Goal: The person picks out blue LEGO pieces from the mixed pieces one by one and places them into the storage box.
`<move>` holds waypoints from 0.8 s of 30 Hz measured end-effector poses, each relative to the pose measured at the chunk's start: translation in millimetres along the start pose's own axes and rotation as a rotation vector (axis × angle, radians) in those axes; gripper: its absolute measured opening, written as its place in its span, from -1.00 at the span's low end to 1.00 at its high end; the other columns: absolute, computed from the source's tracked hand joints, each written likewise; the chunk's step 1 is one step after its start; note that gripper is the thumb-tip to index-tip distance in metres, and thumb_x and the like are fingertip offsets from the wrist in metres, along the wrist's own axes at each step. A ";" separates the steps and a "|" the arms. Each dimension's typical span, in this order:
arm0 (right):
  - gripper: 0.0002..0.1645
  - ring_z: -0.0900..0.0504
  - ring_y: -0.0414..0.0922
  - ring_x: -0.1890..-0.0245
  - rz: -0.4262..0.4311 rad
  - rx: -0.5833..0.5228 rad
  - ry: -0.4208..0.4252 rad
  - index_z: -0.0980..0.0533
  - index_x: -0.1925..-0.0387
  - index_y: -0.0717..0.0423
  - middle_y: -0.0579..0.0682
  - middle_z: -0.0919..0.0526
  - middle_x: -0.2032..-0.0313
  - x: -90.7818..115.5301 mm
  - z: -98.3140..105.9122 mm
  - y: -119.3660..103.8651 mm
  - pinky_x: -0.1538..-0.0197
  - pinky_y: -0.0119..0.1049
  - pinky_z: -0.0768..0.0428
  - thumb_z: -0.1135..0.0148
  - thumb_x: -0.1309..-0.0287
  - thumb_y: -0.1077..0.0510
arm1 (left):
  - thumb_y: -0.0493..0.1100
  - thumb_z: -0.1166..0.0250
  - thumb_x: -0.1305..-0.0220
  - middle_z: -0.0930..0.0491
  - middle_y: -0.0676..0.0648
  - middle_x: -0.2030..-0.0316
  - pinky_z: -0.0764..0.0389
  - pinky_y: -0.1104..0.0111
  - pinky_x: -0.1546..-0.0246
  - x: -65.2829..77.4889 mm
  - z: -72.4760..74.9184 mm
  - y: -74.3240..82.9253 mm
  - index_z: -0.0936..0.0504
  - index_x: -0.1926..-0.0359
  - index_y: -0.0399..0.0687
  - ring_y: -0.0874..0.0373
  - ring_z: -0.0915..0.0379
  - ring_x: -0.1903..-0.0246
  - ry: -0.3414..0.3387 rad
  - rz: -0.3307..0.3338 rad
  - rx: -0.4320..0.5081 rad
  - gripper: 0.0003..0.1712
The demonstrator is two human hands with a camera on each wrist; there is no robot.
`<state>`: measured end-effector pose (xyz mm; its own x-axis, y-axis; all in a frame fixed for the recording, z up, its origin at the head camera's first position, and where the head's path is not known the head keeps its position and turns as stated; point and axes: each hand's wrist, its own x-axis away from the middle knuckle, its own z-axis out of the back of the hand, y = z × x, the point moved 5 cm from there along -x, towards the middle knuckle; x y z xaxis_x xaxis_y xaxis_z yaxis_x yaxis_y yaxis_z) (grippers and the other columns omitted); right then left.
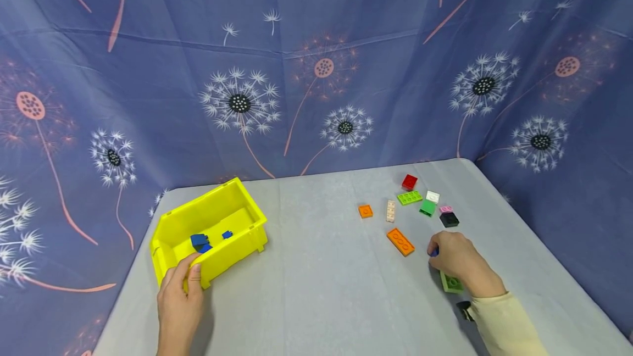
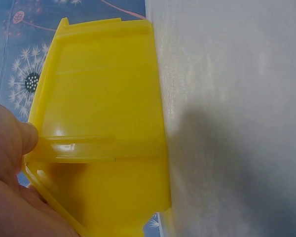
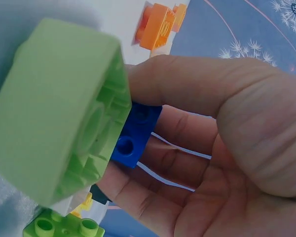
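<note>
My left hand (image 1: 181,300) grips the near rim of a yellow bin (image 1: 232,254), thumb outside on its wall. Inside the bin lie several blue bricks (image 1: 199,240). Over on the right, my right hand (image 1: 457,260) pinches a blue toy brick (image 3: 133,136) between thumb and fingers, low over the table; only a bit of that brick shows in the head view. A light green brick (image 1: 451,283) sits beside the hand, partly covered by it, and looms large in the right wrist view. Near the sleeve is a dark piece (image 1: 465,310), partly hidden.
Beyond the right hand lie a long orange brick (image 1: 400,242), a small orange one (image 1: 365,211), a beige one (image 1: 390,211), lime (image 1: 410,198), red (image 1: 409,182), white (image 1: 432,196), green (image 1: 427,207), pink (image 1: 446,209) and black (image 1: 449,219) bricks. A patterned blue cloth (image 1: 296,98) hangs behind the table.
</note>
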<state>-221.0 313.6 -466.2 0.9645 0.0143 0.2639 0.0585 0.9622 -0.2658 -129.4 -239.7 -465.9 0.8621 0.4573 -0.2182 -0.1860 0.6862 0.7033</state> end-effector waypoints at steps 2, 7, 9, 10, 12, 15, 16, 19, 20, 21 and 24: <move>-0.86 -0.50 -0.04 0.41 -0.005 -0.006 0.006 -0.62 0.40 0.10 0.00 -0.59 0.40 1.2 1.0 0.9 0.32 -0.15 -0.54 -0.49 -0.05 0.25 | -0.03 -0.03 -0.65 -0.53 -0.23 0.13 -0.29 0.12 0.19 0.3 -0.5 0.8 -0.59 -0.28 0.00 -0.11 -0.37 0.18 0.000 -0.009 0.001 -0.62; -0.87 -0.51 -0.03 0.38 0.012 -0.016 0.035 -0.64 0.38 0.10 0.01 -0.62 0.37 3.0 7.4 0.6 0.29 -0.11 -0.57 -0.50 -0.07 0.23 | -0.06 -0.05 -0.63 -0.53 -0.26 0.13 -0.31 0.06 0.17 0.8 0.2 1.6 -0.60 -0.27 -0.02 -0.16 -0.42 0.14 0.014 -0.029 0.015 -0.64; -0.87 -0.50 -0.03 0.39 0.021 -0.017 0.051 -0.64 0.38 0.11 0.02 -0.62 0.38 3.2 9.0 0.0 0.29 -0.11 -0.57 -0.49 -0.07 0.23 | -0.05 -0.04 -0.64 -0.53 -0.26 0.11 -0.30 0.04 0.16 0.9 0.6 1.0 -0.60 -0.27 -0.02 -0.17 -0.42 0.12 0.010 -0.019 0.015 -0.63; -0.88 -0.50 -0.03 0.39 0.026 -0.019 0.060 -0.64 0.38 0.10 0.02 -0.62 0.38 2.9 10.2 -0.6 0.29 -0.12 -0.57 -0.48 -0.08 0.23 | -0.04 -0.04 -0.64 -0.53 -0.26 0.11 -0.30 0.04 0.15 0.7 1.0 0.8 -0.59 -0.28 -0.01 -0.17 -0.42 0.11 0.008 -0.012 0.016 -0.63; -0.88 -0.50 -0.04 0.40 0.034 -0.019 0.073 -0.64 0.38 0.10 0.02 -0.62 0.38 2.7 11.8 -1.7 0.29 -0.12 -0.57 -0.48 -0.08 0.23 | -0.01 -0.01 -0.65 -0.52 -0.26 0.08 -0.30 0.04 0.14 0.1 1.4 -0.5 -0.58 -0.29 0.01 -0.17 -0.40 0.10 -0.006 0.014 0.009 -0.61; -0.89 -0.51 -0.04 0.40 0.047 -0.019 0.086 -0.64 0.37 0.11 0.03 -0.63 0.37 2.8 12.9 -2.0 0.29 -0.12 -0.57 -0.48 -0.08 0.23 | 0.04 0.03 -0.66 -0.50 -0.25 0.05 -0.28 0.05 0.14 -1.2 0.4 -2.8 -0.55 -0.33 0.03 -0.16 -0.36 0.10 -0.038 0.053 -0.005 -0.57; -0.89 -0.51 -0.04 0.40 0.047 -0.017 0.088 -0.65 0.37 0.11 0.02 -0.63 0.37 3.3 13.5 -2.0 0.29 -0.13 -0.57 -0.47 -0.08 0.23 | 0.05 0.04 -0.66 -0.49 -0.26 0.04 -0.28 0.05 0.13 -1.7 0.1 -3.5 -0.54 -0.34 0.03 -0.16 -0.35 0.09 -0.046 0.062 -0.010 -0.56; -0.88 -0.51 -0.03 0.41 0.063 -0.025 0.100 -0.65 0.35 0.13 0.04 -0.63 0.37 5.5 17.5 -1.7 0.31 -0.12 -0.56 -0.47 -0.09 0.22 | 0.08 0.07 -0.67 -0.48 -0.25 0.02 -0.29 0.05 0.13 -2.3 -1.5 -4.4 -0.53 -0.35 0.03 -0.16 -0.33 0.09 -0.064 0.089 -0.022 -0.53; -0.87 -0.50 -0.03 0.41 0.070 -0.024 0.106 -0.65 0.34 0.13 0.04 -0.63 0.37 6.5 19.7 -1.7 0.31 -0.12 -0.56 -0.48 -0.09 0.22 | 0.09 0.07 -0.67 -0.47 -0.25 0.02 -0.28 0.06 0.12 -2.1 -1.9 -4.2 -0.53 -0.35 0.03 -0.15 -0.33 0.09 -0.065 0.096 -0.025 -0.53; -0.86 -0.51 -0.03 0.42 0.074 -0.026 0.112 -0.65 0.33 0.14 0.04 -0.63 0.36 7.5 22.1 -1.9 0.31 -0.12 -0.56 -0.48 -0.09 0.21 | 0.11 0.09 -0.67 -0.47 -0.25 0.02 -0.29 0.06 0.12 -2.1 -2.2 -3.9 -0.52 -0.35 0.03 -0.15 -0.32 0.08 -0.070 0.103 -0.028 -0.51; -0.82 -0.52 -0.02 0.42 0.092 -0.029 0.132 -0.66 0.28 0.17 0.08 -0.66 0.34 9.8 29.8 -2.8 0.30 -0.09 -0.59 -0.49 -0.10 0.19 | 0.13 0.10 -0.67 -0.46 -0.24 0.02 -0.28 0.06 0.11 -1.4 -2.9 -2.7 -0.52 -0.35 0.04 -0.14 -0.32 0.08 -0.073 0.114 -0.033 -0.50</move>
<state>-219.4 319.2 -435.3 0.9914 0.0647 0.1137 -0.0265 0.9503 -0.3101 -131.4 -240.5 -469.3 0.8664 0.4917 -0.0872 -0.2990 0.6508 0.6979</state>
